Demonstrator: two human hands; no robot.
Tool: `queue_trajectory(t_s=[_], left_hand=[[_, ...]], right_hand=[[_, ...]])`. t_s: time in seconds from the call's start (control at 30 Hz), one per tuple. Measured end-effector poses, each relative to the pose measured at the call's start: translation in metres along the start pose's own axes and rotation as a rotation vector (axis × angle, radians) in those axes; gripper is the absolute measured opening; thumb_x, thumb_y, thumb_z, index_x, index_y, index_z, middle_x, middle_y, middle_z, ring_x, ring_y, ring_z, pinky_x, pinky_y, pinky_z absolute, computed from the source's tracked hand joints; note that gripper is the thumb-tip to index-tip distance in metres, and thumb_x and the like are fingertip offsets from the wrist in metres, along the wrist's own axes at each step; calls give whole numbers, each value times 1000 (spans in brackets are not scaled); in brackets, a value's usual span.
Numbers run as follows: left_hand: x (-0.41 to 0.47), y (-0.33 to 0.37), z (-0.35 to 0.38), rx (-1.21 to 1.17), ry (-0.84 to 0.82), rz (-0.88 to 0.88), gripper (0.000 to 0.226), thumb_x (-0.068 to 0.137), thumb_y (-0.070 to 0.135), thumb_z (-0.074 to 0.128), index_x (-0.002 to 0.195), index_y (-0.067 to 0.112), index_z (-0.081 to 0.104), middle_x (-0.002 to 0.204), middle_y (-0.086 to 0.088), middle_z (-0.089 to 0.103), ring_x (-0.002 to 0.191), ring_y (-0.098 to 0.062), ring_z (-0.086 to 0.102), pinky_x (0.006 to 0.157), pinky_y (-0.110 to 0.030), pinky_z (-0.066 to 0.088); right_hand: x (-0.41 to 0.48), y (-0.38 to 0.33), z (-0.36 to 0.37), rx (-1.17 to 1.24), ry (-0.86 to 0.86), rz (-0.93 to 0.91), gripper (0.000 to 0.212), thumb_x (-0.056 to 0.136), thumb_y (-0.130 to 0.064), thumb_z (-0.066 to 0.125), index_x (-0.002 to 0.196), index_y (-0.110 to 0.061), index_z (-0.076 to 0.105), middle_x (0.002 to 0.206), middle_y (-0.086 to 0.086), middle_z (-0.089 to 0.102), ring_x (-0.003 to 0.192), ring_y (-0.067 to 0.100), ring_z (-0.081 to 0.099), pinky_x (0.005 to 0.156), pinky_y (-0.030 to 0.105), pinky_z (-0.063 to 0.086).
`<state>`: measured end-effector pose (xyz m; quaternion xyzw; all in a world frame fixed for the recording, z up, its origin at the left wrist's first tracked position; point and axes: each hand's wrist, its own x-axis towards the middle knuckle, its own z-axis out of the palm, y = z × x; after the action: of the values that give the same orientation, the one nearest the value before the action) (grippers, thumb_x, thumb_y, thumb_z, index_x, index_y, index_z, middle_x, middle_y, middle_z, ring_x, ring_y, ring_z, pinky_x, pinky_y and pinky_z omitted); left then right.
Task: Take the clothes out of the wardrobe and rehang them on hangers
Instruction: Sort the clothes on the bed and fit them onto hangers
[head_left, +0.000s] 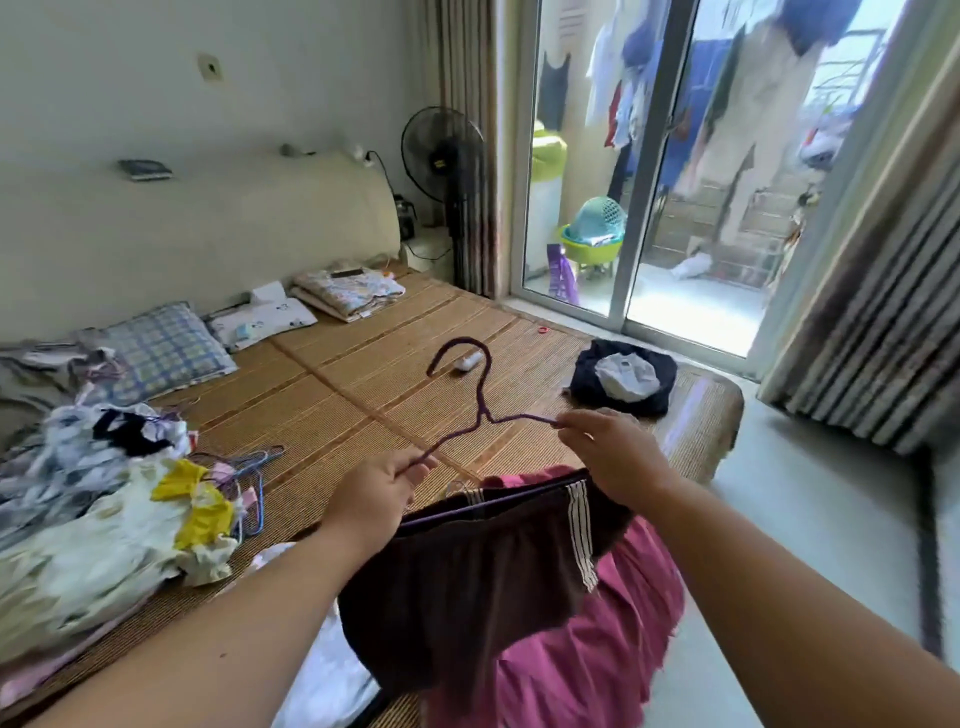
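Bed with woven mat, seen from its near edge. At the left edge lies a pile of white, yellow and dark clothes. Just right of it, loose wire hangers rest on the mat. Above the near edge, the left hand has its fingers curled, pinching the left arm of a purple hanger, which is held clear of the mat with its hook pointing away from the person. Brown shorts with a striped side band are draped over the hanger's lower bar and hang down in front of a pink skirt at the near edge. The right hand pinches the tip of the hanger's right arm between thumb and forefinger, and its other fingers curl down by the shorts' waistband. Near the far right corner sits a dark bundle with a pale garment on top.
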<state>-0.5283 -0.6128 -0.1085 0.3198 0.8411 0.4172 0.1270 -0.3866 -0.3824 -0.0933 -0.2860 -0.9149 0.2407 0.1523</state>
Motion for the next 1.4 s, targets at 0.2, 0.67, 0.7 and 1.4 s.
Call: queue_trajectory(t_s=[0.2, 0.67, 0.7, 1.4], left_hand=[[49, 107, 161, -77, -173, -25, 20, 97, 20, 51, 105, 25, 69, 83, 7, 66, 86, -14, 63, 76, -20, 43], [180, 237, 373, -237, -295, -45, 38, 96, 9, 42, 116, 34, 62, 79, 9, 59, 60, -3, 48, 52, -12, 36], [193, 236, 381, -230, -285, -47, 38, 96, 10, 43, 117, 35, 61, 79, 11, 59, 63, -2, 51, 54, -10, 37], [431, 94, 496, 108, -173, -563, 15, 93, 24, 53, 94, 30, 67, 102, 10, 67, 98, -14, 59, 81, -24, 44]], right_hand=[[16, 140, -63, -8, -109, 60, 44, 92, -51, 47, 135, -43, 43, 141, 0, 47, 131, 24, 38, 108, 45, 34], [138, 334, -192, -96, -12, 90, 20, 94, -31, 55, 107, -22, 66, 98, -4, 51, 94, 19, 52, 74, 25, 32], [153, 343, -196, -112, -3, 87, 20, 94, -30, 54, 107, -22, 66, 99, -3, 52, 89, 16, 50, 73, 24, 31], [453, 483, -18, -181, -444, -11, 11, 92, -34, 50, 99, -29, 57, 108, -4, 54, 104, 26, 52, 83, 40, 46]])
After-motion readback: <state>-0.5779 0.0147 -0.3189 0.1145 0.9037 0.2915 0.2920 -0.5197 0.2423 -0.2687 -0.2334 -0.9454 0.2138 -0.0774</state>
